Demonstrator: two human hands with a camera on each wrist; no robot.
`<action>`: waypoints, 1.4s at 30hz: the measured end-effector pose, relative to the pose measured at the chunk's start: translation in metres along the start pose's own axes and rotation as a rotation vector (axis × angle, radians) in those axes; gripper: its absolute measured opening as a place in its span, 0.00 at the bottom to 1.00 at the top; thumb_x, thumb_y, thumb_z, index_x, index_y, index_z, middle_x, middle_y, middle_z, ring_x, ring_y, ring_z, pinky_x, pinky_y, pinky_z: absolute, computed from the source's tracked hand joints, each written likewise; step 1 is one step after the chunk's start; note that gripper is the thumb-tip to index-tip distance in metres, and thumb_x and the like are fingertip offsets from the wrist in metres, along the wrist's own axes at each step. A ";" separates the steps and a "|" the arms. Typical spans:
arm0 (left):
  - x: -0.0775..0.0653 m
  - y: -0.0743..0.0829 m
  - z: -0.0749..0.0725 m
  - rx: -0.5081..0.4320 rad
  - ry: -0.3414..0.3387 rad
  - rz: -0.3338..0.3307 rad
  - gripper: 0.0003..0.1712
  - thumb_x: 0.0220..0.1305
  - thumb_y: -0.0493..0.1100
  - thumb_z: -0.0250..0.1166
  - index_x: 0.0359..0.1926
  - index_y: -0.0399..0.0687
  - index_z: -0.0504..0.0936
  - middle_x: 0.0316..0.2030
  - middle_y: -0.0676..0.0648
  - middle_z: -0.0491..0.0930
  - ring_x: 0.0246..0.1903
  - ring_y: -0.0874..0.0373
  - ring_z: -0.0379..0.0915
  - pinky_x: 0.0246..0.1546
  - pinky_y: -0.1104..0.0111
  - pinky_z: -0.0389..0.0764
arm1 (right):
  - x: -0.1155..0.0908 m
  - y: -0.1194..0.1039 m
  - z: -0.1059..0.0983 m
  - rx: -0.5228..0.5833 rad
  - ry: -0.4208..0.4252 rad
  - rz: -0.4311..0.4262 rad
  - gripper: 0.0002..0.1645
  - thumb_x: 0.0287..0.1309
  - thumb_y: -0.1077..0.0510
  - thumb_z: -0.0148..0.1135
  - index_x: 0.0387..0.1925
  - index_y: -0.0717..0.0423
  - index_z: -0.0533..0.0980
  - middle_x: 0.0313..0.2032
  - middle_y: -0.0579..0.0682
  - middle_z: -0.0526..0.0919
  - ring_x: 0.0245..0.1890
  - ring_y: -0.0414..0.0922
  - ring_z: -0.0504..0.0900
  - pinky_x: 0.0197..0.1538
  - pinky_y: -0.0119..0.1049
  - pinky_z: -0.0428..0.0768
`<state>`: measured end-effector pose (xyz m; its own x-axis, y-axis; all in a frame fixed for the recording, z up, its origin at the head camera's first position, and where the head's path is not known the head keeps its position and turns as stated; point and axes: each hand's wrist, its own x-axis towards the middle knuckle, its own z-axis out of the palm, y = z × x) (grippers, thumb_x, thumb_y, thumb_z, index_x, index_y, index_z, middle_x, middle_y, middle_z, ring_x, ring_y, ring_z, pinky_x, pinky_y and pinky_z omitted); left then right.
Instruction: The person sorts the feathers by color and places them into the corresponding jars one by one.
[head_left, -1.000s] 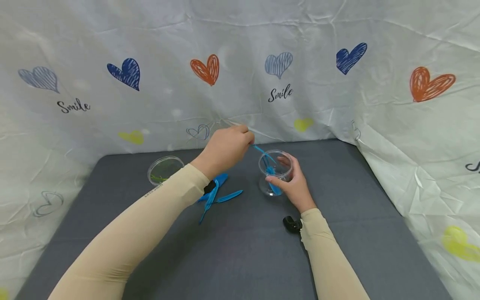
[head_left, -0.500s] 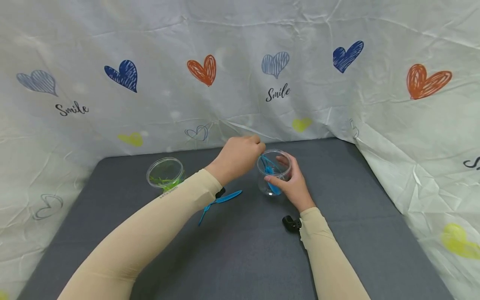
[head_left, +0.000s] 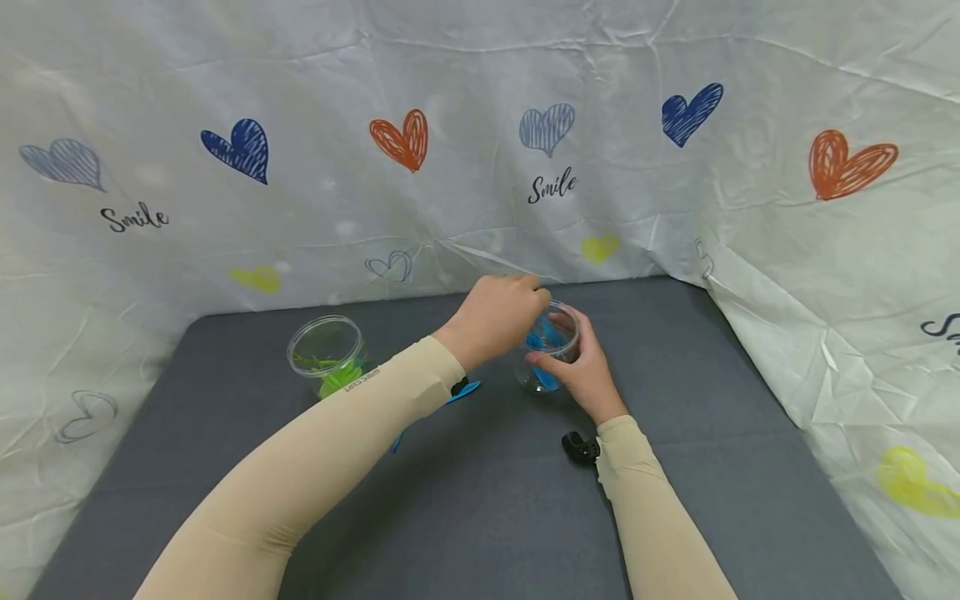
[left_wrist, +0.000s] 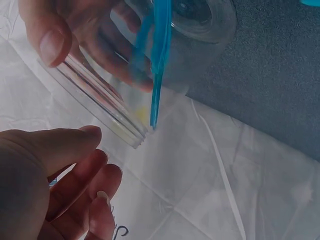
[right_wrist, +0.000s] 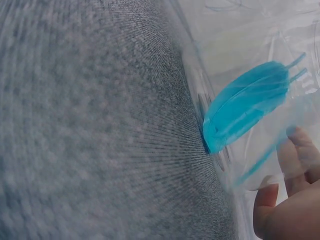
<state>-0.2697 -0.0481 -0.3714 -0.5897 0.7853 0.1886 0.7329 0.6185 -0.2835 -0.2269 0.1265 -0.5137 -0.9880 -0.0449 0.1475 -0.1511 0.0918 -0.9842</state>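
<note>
A clear plastic jar (head_left: 528,377) stands on the right half of the dark cloth, gripped by my right hand (head_left: 590,371) with the thumb in front and fingers behind. Blue feathers (right_wrist: 247,107) lean inside it, seen through the wall in the right wrist view. My left hand (head_left: 497,318) is over the jar's mouth. The left wrist view shows its thumb and loosely bent fingers just outside the jar's rim, nothing between them. One blue feather (left_wrist: 161,45) sits in the jar with its shaft toward the mouth.
A second clear jar (head_left: 289,363) holding bright green pieces (head_left: 341,377) stands at the left, partly behind my left forearm. More blue feathers (head_left: 465,392) lie on the cloth, mostly hidden by that sleeve. A white printed sheet (head_left: 465,217) hangs behind the table.
My left hand has moved right and over the jar. The blue feather it pinched has gone into the jar, and the fingers have let go. My right hand keeps hold of the jar.
</note>
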 end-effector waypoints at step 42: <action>-0.192 -0.037 0.059 -0.345 -0.145 -0.282 0.05 0.71 0.40 0.73 0.44 0.45 0.91 0.36 0.48 0.84 0.31 0.58 0.82 0.29 0.67 0.85 | -0.005 -0.001 0.009 -0.061 0.029 -0.042 0.53 0.67 0.53 0.76 0.84 0.42 0.56 0.79 0.48 0.69 0.83 0.48 0.63 0.84 0.60 0.62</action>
<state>-0.2036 -0.2237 -0.4531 -0.8053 0.5883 0.0734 0.5928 0.7998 0.0940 -0.2217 0.1177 -0.5142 -0.9811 -0.0208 0.1922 -0.1932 0.1513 -0.9694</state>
